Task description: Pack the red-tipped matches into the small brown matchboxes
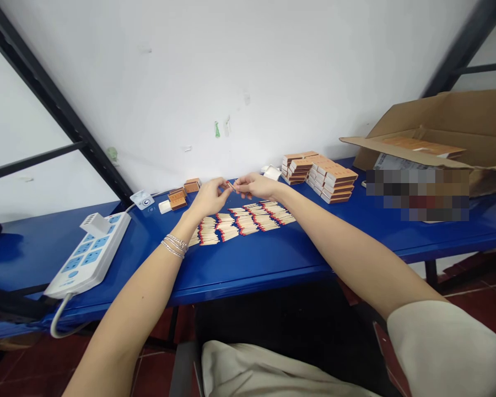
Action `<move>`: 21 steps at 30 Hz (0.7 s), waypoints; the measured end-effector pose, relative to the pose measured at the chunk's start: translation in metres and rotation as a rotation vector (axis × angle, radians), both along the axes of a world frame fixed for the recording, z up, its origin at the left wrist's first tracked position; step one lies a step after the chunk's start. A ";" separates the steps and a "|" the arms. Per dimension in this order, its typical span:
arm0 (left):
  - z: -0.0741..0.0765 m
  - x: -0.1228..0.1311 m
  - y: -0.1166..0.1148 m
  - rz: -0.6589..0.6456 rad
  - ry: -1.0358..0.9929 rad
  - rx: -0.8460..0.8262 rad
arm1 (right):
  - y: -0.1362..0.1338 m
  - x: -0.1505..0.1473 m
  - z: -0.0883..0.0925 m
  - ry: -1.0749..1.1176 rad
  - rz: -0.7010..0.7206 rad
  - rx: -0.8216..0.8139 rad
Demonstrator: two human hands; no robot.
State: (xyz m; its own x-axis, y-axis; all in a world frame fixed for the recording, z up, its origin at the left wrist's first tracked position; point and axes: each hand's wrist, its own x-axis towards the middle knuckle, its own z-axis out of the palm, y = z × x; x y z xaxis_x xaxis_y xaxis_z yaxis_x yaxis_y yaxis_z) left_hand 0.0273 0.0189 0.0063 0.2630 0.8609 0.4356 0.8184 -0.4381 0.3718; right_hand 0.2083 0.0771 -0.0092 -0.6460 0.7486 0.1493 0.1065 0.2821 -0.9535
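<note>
Pale trouser cloth (273,369) and a light sleeve (450,347) sit closest to me at the bottom of the head view. Beyond them both forearms reach over the blue table (293,264), with bracelets (174,245) on the left wrist.

From my station I read the left hand (209,198) and right hand (258,186) as meeting fingertip to fingertip. Each is pinched closed on an end of a few matchsticks (231,187), held just above the tabletop; I cannot count them. Under the hands lie rows of matchstick piles (242,220).

My judgement is that the step in hand is working one small bunch between both hands. Any next move calls for a firm, level pinch so no stick drops onto the rows.

Stacked matchboxes (322,176) stand to the right, an open carton (458,127) beyond them, and a power strip (89,251) lies to the left.
</note>
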 end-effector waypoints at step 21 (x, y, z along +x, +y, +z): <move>0.003 0.002 -0.003 0.022 -0.027 -0.027 | -0.016 -0.009 0.007 -0.004 -0.064 -0.018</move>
